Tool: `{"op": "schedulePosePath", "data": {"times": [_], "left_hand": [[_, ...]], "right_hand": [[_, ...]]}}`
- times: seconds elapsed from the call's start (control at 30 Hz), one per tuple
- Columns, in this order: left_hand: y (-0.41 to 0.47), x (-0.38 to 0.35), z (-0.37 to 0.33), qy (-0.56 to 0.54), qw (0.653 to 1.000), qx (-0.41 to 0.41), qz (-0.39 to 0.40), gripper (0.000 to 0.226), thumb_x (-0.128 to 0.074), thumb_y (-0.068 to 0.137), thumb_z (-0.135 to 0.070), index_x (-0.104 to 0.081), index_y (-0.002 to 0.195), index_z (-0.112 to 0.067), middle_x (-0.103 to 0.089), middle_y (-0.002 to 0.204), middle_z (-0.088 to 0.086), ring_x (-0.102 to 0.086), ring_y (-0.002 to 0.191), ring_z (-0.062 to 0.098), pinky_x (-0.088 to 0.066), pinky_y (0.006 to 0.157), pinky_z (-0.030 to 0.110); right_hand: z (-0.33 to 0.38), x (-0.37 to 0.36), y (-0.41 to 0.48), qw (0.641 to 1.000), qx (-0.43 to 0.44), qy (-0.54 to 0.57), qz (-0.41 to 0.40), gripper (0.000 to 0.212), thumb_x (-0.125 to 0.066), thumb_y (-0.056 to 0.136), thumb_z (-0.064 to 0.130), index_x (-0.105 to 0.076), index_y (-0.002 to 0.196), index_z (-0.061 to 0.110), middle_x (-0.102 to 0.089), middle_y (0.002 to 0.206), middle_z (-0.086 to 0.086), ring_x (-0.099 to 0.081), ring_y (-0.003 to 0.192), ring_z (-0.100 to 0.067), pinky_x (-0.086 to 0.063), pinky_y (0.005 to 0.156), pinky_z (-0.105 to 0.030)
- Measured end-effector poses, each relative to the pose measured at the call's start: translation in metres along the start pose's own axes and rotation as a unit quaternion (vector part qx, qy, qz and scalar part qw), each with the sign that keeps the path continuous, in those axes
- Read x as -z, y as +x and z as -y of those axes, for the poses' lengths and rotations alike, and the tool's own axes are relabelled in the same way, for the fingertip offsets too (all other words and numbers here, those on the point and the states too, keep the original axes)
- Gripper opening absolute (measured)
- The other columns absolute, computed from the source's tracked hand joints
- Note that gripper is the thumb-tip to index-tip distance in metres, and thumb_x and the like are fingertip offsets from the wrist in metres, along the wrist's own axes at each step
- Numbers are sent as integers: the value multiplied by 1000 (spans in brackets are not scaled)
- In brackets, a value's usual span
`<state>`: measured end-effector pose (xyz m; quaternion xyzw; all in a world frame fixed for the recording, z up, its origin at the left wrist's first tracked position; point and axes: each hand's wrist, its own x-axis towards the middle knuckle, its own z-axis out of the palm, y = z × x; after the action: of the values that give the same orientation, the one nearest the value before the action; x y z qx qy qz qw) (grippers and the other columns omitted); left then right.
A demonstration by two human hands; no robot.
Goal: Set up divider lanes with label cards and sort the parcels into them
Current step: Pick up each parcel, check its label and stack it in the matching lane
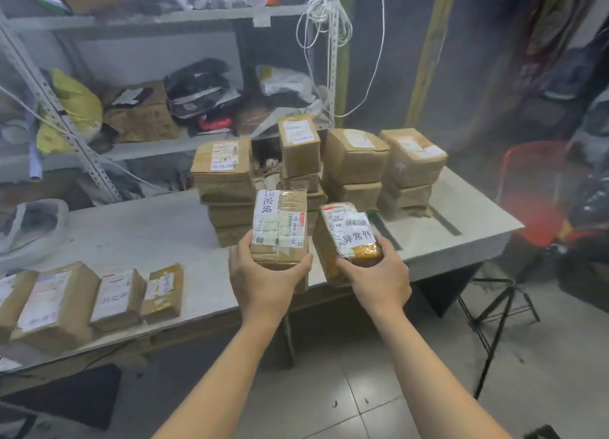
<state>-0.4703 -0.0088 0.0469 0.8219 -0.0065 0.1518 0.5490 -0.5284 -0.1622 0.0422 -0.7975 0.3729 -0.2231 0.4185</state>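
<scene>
The left hand [263, 280] grips the lower end of a brown parcel [280, 231], thumb on one side and fingers curled round the other. A white label card [267, 204] with handwritten characters lies along the parcel's upper left face. The right hand [379, 278] holds a second, tape-wrapped parcel [333, 254] the same way. This one is tilted a little to the right and has its own handwritten card [357, 238] on top. The two parcels stand just beside each other over the near edge of the bench [148, 227]; whether they rest on it cannot be told. Behind them, toward the bench's far right corner, are stacks of cardboard parcels [354, 156]. Four flat parcels [117, 298] lie in a row along the near left edge. A cluttered metal shelf [164, 16] rises behind the bench.
</scene>
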Motion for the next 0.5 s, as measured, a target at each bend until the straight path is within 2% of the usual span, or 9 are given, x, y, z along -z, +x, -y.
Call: {"op": "schedulePosePath", "data": {"times": [0.13,0.3,0.4,0.5], "left_hand": [[-26,-53,-32,-3,999,-17,27,100,-94,52,-45,-49,138,-19,-54,121,-6,-48,108,5,-46,89,21],[-40,-112,-54,-7,998,-21,51,102,-92,51,-50,-49,138,-20,-55,126,-4,-51,115,10,-50,97,31],[-41,-147,-57,-29,998,-11,58,104,-86,44,-61,-51,134,-22,-56,119,-7,-55,111,11,-53,96,40],[-36,-179,-59,-44,997,6,57,100,-88,45,-58,-54,131,-22,-55,115,-7,-56,108,14,-54,94,42]], "right_hand": [[-30,41,28,1000,-11,-10,-23,74,-83,67,56,-52,131,36,-67,119,11,-62,110,-18,-54,86,-40],[-57,81,67,999,-36,-16,-36,73,-83,68,53,-53,132,34,-66,122,9,-59,115,-20,-47,90,-38],[-72,96,95,997,-54,-12,-51,74,-82,66,54,-54,132,35,-68,119,11,-60,113,-20,-47,96,-43],[-85,108,128,997,-54,-27,-55,74,-81,64,55,-55,130,36,-68,116,12,-61,112,-19,-47,98,-46]]}}
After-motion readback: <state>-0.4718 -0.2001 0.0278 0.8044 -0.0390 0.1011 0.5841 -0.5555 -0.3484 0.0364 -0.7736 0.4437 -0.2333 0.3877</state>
